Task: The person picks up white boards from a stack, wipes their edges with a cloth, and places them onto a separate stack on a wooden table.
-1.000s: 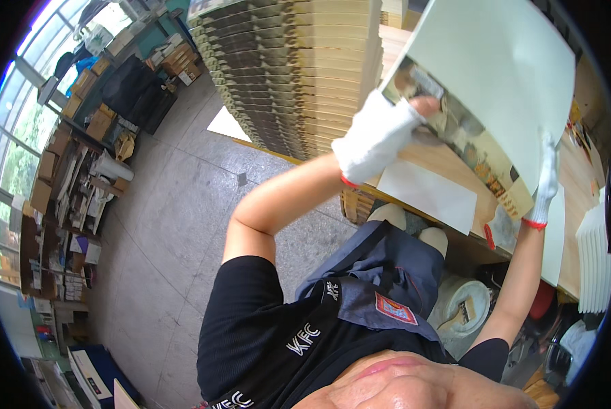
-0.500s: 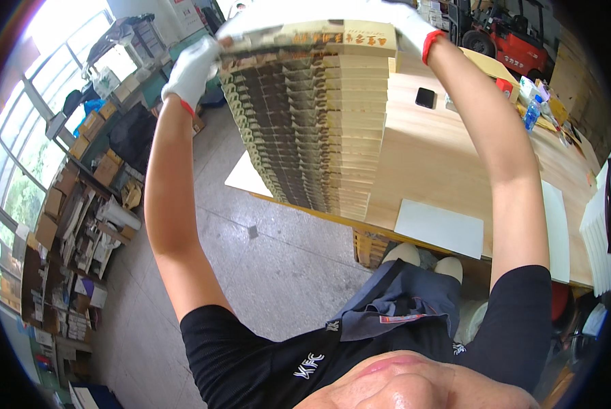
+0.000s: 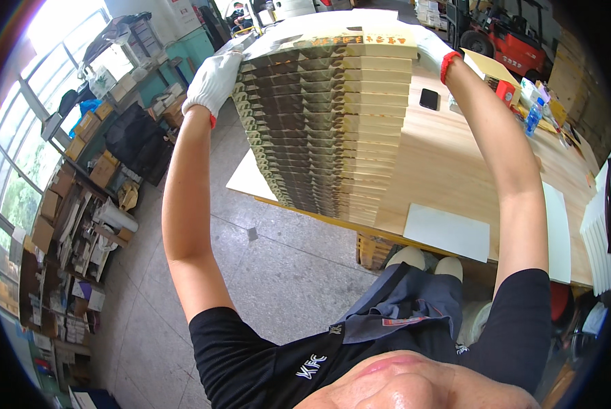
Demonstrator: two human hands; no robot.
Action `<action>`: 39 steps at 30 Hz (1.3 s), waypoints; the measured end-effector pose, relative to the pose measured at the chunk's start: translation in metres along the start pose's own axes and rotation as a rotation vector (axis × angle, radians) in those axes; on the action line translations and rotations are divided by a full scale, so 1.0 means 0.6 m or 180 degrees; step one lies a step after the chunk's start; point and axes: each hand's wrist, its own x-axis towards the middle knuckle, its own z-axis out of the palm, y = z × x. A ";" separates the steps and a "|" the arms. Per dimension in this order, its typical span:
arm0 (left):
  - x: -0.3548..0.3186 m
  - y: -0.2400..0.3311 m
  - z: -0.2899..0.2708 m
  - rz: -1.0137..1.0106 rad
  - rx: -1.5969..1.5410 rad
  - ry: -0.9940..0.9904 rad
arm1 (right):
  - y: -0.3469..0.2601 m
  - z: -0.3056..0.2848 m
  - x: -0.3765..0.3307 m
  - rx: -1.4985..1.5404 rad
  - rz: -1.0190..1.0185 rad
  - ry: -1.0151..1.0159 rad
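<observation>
A tall stack of thick, flat printed pieces, books or boxes, rises from the near left of the table. Their edges are dark mottled green on one side and cream on the other, with orange lettering on the top one. My left hand, in a white knit glove with a red cuff, holds the left edge of the top piece. On the opposite edge is my right hand, gloved the same way, its fingers mostly hidden behind the far corner. The top piece lies between both hands.
On the wooden table lie a black phone, a white sheet and, farther right, a plastic bottle among boxes. A red forklift stands beyond. Cluttered shelves line the windows at left.
Both hands have come down and slightly right in the picture. The blurred top of the stack is now sharper, with the upper pieces lying more evenly.
</observation>
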 end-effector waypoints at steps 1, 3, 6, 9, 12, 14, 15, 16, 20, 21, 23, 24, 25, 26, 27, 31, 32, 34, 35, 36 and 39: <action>-0.003 -0.013 0.004 0.0247 0.0354 0.0019 | -0.011 0.014 -0.011 -0.0345 0.0129 -0.0043; -0.003 -0.030 0.011 -0.0228 -0.0401 0.0191 | -0.052 0.042 -0.040 -0.1055 0.0415 -0.0095; 0.005 -0.012 0.010 -0.0033 -0.0138 0.0229 | -0.023 0.027 -0.016 0.0773 -0.0126 -0.0588; 0.029 -0.045 0.034 0.0309 0.0232 0.0374 | -0.036 0.005 -0.021 0.0163 -0.0329 -0.0541; 0.004 -0.029 0.036 0.0234 0.0639 0.1894 | -0.046 -0.003 -0.067 -0.1118 -0.0185 -0.0011; -0.024 0.115 0.079 -0.0405 -0.1264 0.2237 | 0.018 -0.039 -0.152 -0.1379 -0.0349 -0.0074; -0.059 0.147 0.094 -0.0070 -0.1728 0.2570 | 0.041 -0.028 -0.207 -0.1345 -0.0006 -0.0032; -0.088 0.188 0.111 0.0329 -0.2171 0.2861 | 0.058 -0.029 -0.269 -0.1341 0.0345 0.0048; -0.203 0.418 0.207 0.1075 -0.3865 0.1122 | 0.176 -0.067 -0.504 -0.0840 0.0778 -0.0400; -0.235 0.476 0.231 0.0839 -0.4299 0.0323 | 0.202 -0.080 -0.564 -0.0385 0.0898 -0.0511; -0.252 0.615 0.260 0.0918 -0.4414 -0.0952 | 0.245 -0.113 -0.676 -0.0264 0.1695 -0.0344; -0.258 0.667 0.269 0.0712 -0.5098 -0.1785 | 0.240 -0.123 -0.713 -0.0341 0.1858 -0.0341; -0.265 0.723 0.282 0.0488 -0.5667 -0.2665 | 0.239 -0.136 -0.750 -0.0369 0.1988 -0.0345; -0.277 0.787 0.329 0.0128 -0.6347 -0.3395 | 0.229 -0.149 -0.782 -0.0413 0.2113 -0.0258; -0.287 0.855 0.372 -0.0303 -0.6979 -0.4111 | 0.222 -0.166 -0.812 -0.0463 0.2220 -0.0203; -0.315 1.084 0.377 -0.2174 -0.6057 -0.5870 | 0.249 -0.220 -0.920 -0.0352 0.2293 0.0374; -0.322 1.124 0.377 -0.2686 -0.5748 -0.5980 | 0.245 -0.232 -0.934 -0.0254 0.2357 0.0441; -0.333 1.177 0.388 -0.3105 -0.5946 -0.5707 | 0.240 -0.253 -0.956 -0.0049 0.2466 0.0554; -0.337 1.194 0.398 -0.3319 -0.6040 -0.5543 | 0.242 -0.268 -0.970 0.0067 0.2454 0.0640; -0.341 1.207 0.410 -0.3490 -0.6082 -0.5463 | 0.246 -0.286 -0.987 0.0183 0.2441 0.0714; -0.334 1.235 0.422 -0.3231 -0.6201 -0.5383 | 0.261 -0.356 -1.028 0.0328 0.2548 0.1216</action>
